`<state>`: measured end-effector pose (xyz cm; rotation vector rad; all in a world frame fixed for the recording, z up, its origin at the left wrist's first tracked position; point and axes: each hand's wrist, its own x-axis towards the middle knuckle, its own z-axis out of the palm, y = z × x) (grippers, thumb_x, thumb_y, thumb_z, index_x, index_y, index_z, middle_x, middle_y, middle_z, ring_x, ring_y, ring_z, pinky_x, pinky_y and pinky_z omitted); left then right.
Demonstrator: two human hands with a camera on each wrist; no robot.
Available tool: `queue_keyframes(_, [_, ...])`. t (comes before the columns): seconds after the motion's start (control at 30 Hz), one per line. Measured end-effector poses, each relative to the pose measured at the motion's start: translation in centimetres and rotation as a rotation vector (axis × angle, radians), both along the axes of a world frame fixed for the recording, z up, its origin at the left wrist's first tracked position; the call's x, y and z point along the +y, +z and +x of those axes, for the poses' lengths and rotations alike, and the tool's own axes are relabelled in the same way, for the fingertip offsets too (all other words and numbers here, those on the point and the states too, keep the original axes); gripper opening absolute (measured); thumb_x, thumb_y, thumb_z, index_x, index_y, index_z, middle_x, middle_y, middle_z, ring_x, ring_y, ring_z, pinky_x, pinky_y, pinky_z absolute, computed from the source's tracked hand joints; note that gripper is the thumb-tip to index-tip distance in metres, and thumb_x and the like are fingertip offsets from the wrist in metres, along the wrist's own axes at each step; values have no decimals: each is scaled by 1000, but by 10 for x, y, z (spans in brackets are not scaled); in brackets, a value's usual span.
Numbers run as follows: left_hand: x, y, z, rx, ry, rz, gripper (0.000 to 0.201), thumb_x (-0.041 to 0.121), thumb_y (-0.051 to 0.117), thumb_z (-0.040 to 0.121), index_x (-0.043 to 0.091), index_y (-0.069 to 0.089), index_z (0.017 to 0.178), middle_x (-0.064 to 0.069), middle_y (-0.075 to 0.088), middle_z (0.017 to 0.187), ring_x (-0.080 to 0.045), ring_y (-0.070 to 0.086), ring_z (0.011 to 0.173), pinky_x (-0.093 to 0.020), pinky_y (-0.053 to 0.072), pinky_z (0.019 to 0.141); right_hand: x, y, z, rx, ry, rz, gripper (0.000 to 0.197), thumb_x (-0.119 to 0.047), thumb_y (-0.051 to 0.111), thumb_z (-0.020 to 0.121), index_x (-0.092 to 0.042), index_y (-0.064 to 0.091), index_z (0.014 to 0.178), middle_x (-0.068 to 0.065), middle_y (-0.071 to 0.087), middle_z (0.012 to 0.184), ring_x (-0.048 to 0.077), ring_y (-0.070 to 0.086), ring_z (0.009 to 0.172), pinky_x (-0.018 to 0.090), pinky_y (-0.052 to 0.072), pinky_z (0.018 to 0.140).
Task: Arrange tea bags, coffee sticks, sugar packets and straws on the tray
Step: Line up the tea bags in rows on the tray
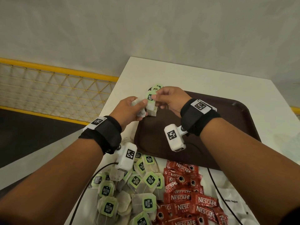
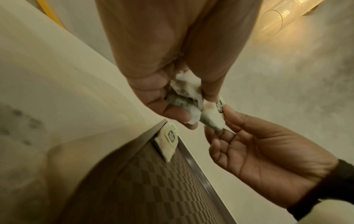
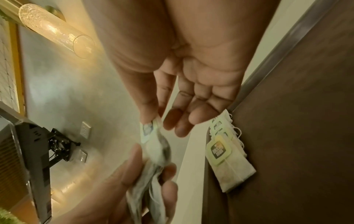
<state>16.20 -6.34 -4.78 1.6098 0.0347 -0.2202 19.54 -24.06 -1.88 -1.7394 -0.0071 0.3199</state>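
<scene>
At frame centre, the left hand [image 1: 129, 109] clutches a bunch of white paper tea bags [image 1: 140, 111] while the right hand [image 1: 172, 101] pinches one green-tagged tea bag [image 1: 151, 101] above the dark brown plastic tray [image 1: 235, 117].

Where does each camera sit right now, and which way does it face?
Head: worn high, looking down over both forearms at the tray; left hand and right hand hold tea bags.
Left wrist: looks along the left palm to its fingers; the right hand opposite.
Right wrist: looks along the right palm; the left hand below.
Shared: both wrist views show tea bags already laid at the tray's edge.
</scene>
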Motion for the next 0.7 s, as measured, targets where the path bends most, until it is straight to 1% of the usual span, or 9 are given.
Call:
queue_keyframes(0.1, [4, -4, 3, -6, 98, 36, 27, 32, 57, 98, 6, 59, 106, -8, 64, 90, -5, 68, 69, -22, 54, 62, 0, 1, 1, -6, -56, 57, 10, -9, 66, 89, -13, 60, 83, 9, 69, 89, 12, 65, 67, 22, 53, 63])
queue_keyframes(0.17, [8, -8, 6, 18, 163, 57, 29, 34, 56, 98, 6, 60, 109, -14, 66, 100, -17, 71, 85, -23, 55, 64, -1, 0, -1, 55, -31, 46, 10, -11, 63, 93, -14, 56, 85, 11, 69, 90, 15, 66, 65, 25, 54, 64])
queue_keyframes(0.2, [9, -9, 7, 28, 184, 64, 29, 34, 56, 98, 7, 60, 109, -15, 66, 103, -22, 71, 90, -25, 56, 66, 0, -3, -2, 89, -11, 21, 10, -12, 61, 94, -15, 55, 87, 11, 69, 90, 15, 66, 63, 26, 55, 63])
queue_keyframes(0.27, [10, -11, 7, 25, 210, 67, 28, 33, 56, 98, 7, 59, 109, -15, 66, 104, -24, 71, 92, -27, 56, 68, 2, -12, -4, 132, 18, -83, 4, -14, 61, 94, -13, 57, 94, 12, 71, 93, 14, 66, 61, 28, 55, 63])
queue_keyframes(0.37, [10, -10, 7, 1, 221, 76, 23, 32, 56, 98, 10, 59, 103, -12, 64, 99, -23, 71, 89, -27, 55, 67, 9, -26, -4, 135, -42, -260, 19, -18, 65, 92, -7, 61, 107, 15, 72, 98, 16, 66, 64, 28, 55, 61])
queue_keyframes(0.47, [8, -8, 6, 5, 215, 78, 24, 33, 56, 98, 9, 60, 102, -12, 65, 98, -23, 71, 89, -27, 55, 66, 15, -32, -2, 105, -114, -366, 12, -20, 68, 90, -11, 62, 96, 11, 70, 85, 15, 63, 63, 26, 53, 58])
queue_keyframes(0.5, [8, -9, 6, 9, 215, 76, 26, 33, 57, 98, 8, 61, 104, -12, 65, 99, -23, 71, 90, -26, 55, 66, 17, -33, 0, 111, -131, -394, 10, -21, 68, 89, -13, 62, 90, 10, 69, 82, 17, 63, 65, 28, 55, 62])
queue_keyframes(0.6, [7, -10, 4, 35, 185, 41, 32, 33, 60, 96, 5, 60, 111, -12, 63, 103, -22, 68, 90, -24, 55, 64, 20, -38, 9, 167, -173, -402, 18, -20, 69, 88, -16, 57, 76, 8, 68, 71, 21, 66, 69, 37, 58, 76])
queue_keyframes(0.7, [6, -12, 2, 91, 166, -23, 33, 29, 64, 94, 4, 59, 115, -12, 60, 106, -21, 66, 91, -25, 56, 67, 23, -41, 15, 182, -158, -422, 19, -21, 69, 89, -12, 59, 75, 9, 68, 69, 22, 67, 70, 40, 59, 80])
